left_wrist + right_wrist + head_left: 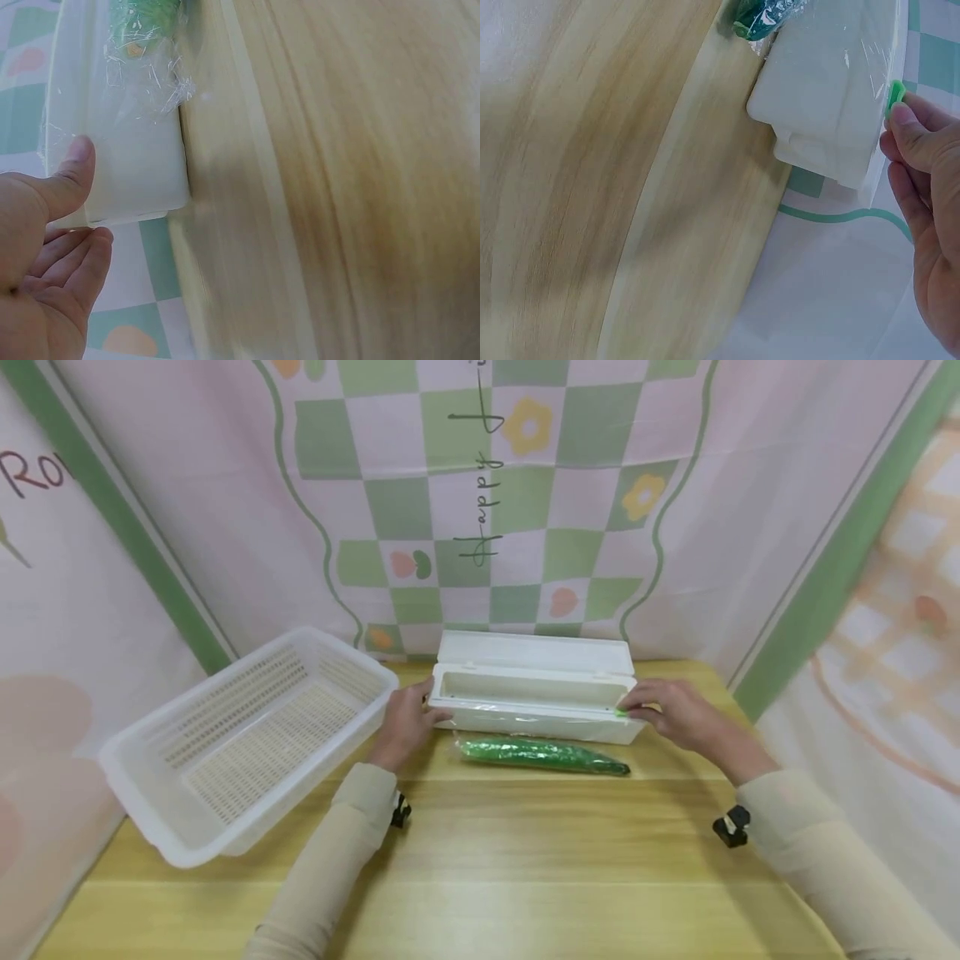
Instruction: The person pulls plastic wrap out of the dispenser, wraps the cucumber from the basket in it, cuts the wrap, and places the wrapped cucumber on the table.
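A long white cling film dispenser (536, 722) stands on the table with its lid (536, 653) raised at the back. My left hand (405, 722) holds its left end; in the left wrist view the thumb (75, 176) lies on the box and the fingers curl at its end. Between thumb and fingers my right hand (678, 718) pinches a small green slide cutter (895, 96) at the right end of the box. Clear film (150, 75) hangs down the box's front. In front lies a green cucumber (540, 754) in shiny film.
To the left sits a white perforated basket (142, 785), tilted across the table's left side and close to my left forearm. A patterned cloth (510, 510) hangs right behind the dispenser. The wooden table (540, 877) stretches toward me.
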The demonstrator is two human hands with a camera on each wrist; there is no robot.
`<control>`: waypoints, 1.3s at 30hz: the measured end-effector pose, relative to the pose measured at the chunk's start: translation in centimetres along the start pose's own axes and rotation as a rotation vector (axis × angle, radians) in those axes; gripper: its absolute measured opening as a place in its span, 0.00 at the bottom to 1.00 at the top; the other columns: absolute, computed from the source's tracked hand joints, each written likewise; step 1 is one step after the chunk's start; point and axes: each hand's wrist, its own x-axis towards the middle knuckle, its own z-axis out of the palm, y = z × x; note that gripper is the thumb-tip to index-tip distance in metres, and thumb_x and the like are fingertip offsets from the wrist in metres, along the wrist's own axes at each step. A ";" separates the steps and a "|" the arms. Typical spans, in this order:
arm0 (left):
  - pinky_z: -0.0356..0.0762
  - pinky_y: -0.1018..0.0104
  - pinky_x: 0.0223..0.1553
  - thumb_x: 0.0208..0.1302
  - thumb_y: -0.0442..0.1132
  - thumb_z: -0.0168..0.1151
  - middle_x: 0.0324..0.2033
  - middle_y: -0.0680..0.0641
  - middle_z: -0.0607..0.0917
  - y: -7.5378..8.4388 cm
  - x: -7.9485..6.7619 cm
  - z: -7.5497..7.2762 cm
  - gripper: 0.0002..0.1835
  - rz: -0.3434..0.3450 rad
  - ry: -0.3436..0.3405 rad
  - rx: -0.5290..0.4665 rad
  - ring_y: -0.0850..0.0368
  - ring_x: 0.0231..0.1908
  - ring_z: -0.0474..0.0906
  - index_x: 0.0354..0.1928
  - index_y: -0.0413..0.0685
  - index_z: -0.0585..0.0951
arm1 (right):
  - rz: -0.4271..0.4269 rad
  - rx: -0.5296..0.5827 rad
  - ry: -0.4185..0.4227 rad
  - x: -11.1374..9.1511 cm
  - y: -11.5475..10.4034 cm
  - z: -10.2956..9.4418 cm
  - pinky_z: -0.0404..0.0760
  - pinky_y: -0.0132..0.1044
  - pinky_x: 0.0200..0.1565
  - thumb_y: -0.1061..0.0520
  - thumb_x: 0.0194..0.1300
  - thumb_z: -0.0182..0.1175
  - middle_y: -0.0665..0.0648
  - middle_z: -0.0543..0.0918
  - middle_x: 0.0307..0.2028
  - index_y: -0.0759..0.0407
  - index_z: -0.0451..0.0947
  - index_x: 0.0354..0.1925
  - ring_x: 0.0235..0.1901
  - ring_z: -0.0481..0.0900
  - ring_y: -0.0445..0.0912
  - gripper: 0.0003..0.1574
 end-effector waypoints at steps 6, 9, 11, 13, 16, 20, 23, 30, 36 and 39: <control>0.80 0.53 0.67 0.62 0.40 0.75 0.71 0.35 0.74 -0.1 0.0 -0.2 0.40 0.001 -0.009 -0.009 0.41 0.71 0.75 0.74 0.35 0.69 | 0.012 -0.019 0.007 -0.1 0.0 0.2 0.91 0.46 0.41 0.74 0.54 0.75 0.53 0.91 0.37 0.58 0.91 0.39 0.37 0.90 0.49 0.17; 0.79 0.53 0.68 0.62 0.41 0.75 0.72 0.35 0.74 -0.2 0.0 -0.2 0.41 -0.006 -0.012 -0.006 0.41 0.71 0.74 0.74 0.35 0.69 | 0.014 -0.044 0.008 -0.4 0.0 0.1 0.91 0.47 0.42 0.74 0.54 0.75 0.53 0.91 0.38 0.58 0.91 0.40 0.37 0.90 0.49 0.16; 0.78 0.52 0.68 0.62 0.41 0.75 0.72 0.35 0.73 0.0 0.1 0.0 0.42 -0.003 -0.015 -0.007 0.41 0.72 0.74 0.74 0.35 0.69 | 0.006 -0.072 0.026 -1.0 0.2 -0.3 0.90 0.46 0.41 0.74 0.53 0.75 0.53 0.91 0.37 0.58 0.91 0.39 0.37 0.89 0.49 0.17; 0.78 0.52 0.69 0.62 0.41 0.75 0.72 0.35 0.73 0.2 0.1 0.2 0.42 0.006 -0.022 -0.007 0.41 0.72 0.74 0.74 0.35 0.68 | 0.000 -0.091 0.057 -1.7 0.3 -0.8 0.89 0.42 0.41 0.74 0.51 0.76 0.52 0.91 0.36 0.57 0.91 0.38 0.36 0.89 0.49 0.18; 0.80 0.53 0.67 0.63 0.41 0.74 0.71 0.36 0.75 0.5 0.1 0.0 0.40 0.014 -0.029 -0.010 0.43 0.70 0.76 0.74 0.35 0.69 | 0.012 -0.104 0.075 -2.3 0.5 -1.2 0.87 0.37 0.40 0.73 0.51 0.77 0.51 0.91 0.36 0.56 0.91 0.38 0.36 0.89 0.49 0.18; 0.83 0.51 0.65 0.63 0.38 0.75 0.67 0.36 0.81 0.7 0.0 -0.6 0.37 0.021 -0.032 0.014 0.42 0.65 0.81 0.72 0.36 0.73 | 0.068 -0.081 0.009 -2.2 0.4 -1.4 0.89 0.43 0.43 0.70 0.57 0.75 0.53 0.92 0.39 0.57 0.91 0.42 0.38 0.90 0.51 0.15; 0.81 0.49 0.67 0.63 0.33 0.74 0.66 0.35 0.82 0.7 -0.1 -1.1 0.36 0.045 -0.058 0.052 0.39 0.66 0.81 0.73 0.36 0.73 | 0.108 -0.083 -0.051 -2.0 -0.2 -1.9 0.90 0.50 0.44 0.70 0.59 0.75 0.56 0.91 0.40 0.60 0.91 0.44 0.39 0.89 0.53 0.14; 0.83 0.44 0.63 0.60 0.21 0.68 0.59 0.33 0.86 0.9 -1.8 -3.0 0.30 0.156 -0.046 0.212 0.36 0.58 0.85 0.66 0.36 0.78 | -0.046 -0.152 0.015 -1.4 -4.5 -0.6 0.90 0.50 0.41 0.66 0.52 0.79 0.60 0.89 0.38 0.64 0.88 0.44 0.37 0.88 0.53 0.19; 0.90 0.50 0.49 0.57 0.23 0.67 0.47 0.31 0.88 3.5 -3.8 -2.3 0.20 0.394 0.013 0.392 0.37 0.46 0.87 0.54 0.28 0.82 | -0.103 -0.143 -0.034 -1.2 -7.4 2.4 0.91 0.47 0.44 0.59 0.55 0.81 0.60 0.88 0.42 0.66 0.87 0.48 0.42 0.87 0.52 0.23; 0.90 0.56 0.46 0.56 0.22 0.67 0.43 0.36 0.89 5.0 -4.7 -0.7 0.14 0.500 -0.009 0.455 0.42 0.44 0.87 0.46 0.32 0.85 | -0.066 -0.155 -0.061 -1.4 -7.9 4.1 0.90 0.49 0.49 0.56 0.56 0.81 0.61 0.88 0.45 0.67 0.86 0.50 0.45 0.87 0.54 0.27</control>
